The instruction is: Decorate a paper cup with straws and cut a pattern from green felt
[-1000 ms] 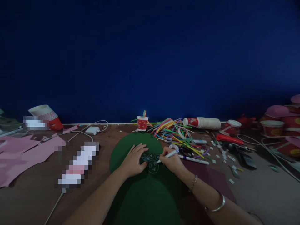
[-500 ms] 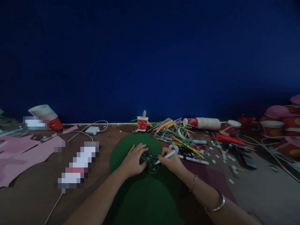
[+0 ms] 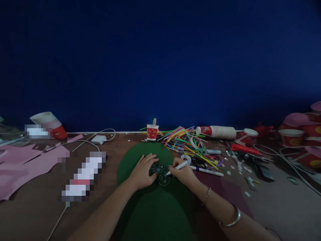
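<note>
A dark green sheet of paper (image 3: 136, 157) with rounded lobes lies on the brown table in front of me. Small pale outlines (image 3: 162, 174) are drawn near its middle. My left hand (image 3: 143, 170) lies flat on the sheet, fingers spread, just left of the drawing. My right hand (image 3: 183, 172) is closed around a white marker (image 3: 178, 166), whose tip touches the drawing.
A second white marker (image 3: 208, 172) lies right of my hand. Behind are a heap of coloured straws (image 3: 183, 139), a small red cup (image 3: 152, 132), a lying stack of cups (image 3: 217, 132), a red cutter (image 3: 244, 149) and paper scraps. Pink paper (image 3: 27, 164), a charger (image 3: 98, 139) and cables lie left.
The marker tip has shifted slightly left over the drawing. My left hand has stayed still on the green sheet.
</note>
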The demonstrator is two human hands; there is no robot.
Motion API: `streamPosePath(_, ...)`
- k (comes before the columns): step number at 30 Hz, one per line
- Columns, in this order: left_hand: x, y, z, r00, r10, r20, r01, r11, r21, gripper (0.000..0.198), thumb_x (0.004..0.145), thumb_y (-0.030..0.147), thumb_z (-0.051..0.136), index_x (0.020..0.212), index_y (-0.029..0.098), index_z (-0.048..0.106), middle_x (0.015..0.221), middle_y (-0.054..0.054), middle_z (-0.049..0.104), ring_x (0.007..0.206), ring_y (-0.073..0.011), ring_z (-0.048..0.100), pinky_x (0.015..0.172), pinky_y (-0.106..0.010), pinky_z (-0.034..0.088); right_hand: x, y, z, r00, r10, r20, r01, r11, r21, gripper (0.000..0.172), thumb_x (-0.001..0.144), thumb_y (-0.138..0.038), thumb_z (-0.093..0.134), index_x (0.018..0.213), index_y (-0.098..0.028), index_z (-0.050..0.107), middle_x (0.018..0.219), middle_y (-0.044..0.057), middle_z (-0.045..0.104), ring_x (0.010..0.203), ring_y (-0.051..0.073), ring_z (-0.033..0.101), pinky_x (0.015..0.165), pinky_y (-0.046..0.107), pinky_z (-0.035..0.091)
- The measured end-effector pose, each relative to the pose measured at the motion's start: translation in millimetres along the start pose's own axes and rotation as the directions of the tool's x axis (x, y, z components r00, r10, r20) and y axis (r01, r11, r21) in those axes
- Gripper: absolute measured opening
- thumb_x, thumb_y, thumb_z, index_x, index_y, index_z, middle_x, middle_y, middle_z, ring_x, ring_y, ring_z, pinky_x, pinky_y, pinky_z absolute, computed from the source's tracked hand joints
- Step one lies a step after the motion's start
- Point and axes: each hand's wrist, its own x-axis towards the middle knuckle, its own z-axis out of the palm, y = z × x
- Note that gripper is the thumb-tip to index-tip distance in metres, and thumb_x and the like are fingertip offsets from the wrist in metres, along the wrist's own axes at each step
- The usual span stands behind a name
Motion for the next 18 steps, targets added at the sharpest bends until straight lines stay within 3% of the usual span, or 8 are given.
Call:
streamPosePath(10, -0.8, 0.5, 0.1, 1.000, -0.004, 0.002, 0.004, 1.000, -0.009, 0.051, 0.073, 0.026, 0.057, 0.123, 0.021, 0.048, 0.138, -0.008, 0.044, 0.133, -0.0247, 0.029, 0.111, -0.049, 0.016, 1.8, 3.2, 1.2, 0.998, 0.020, -0.056, -0.022, 0.999, -0.035, 0.015, 0.061, -0.026, 0.052, 0.054, -0.022, 0.039, 0.040, -0.007, 0.043, 0.041, 0.009, 0.039, 0.040, 0.020, 0.025)
streamPosePath(18, -0.2, 1.0, 0.1, 1.000, 0.003, -0.005, -0.003, 1.000, -0.007, 0.049, 0.075, 0.029, 0.057, 0.123, 0.021, 0.048, 0.138, -0.008, 0.044, 0.132, -0.0251, 0.030, 0.110, -0.049, 0.017, 0.4, -0.1, 0.2, 1.000, 0.007, -0.005, -0.007, 1.000, -0.010, 0.017, 0.063, -0.029, 0.053, 0.055, -0.022, 0.040, 0.041, -0.007, 0.045, 0.041, 0.010, 0.041, 0.040, 0.020, 0.028)
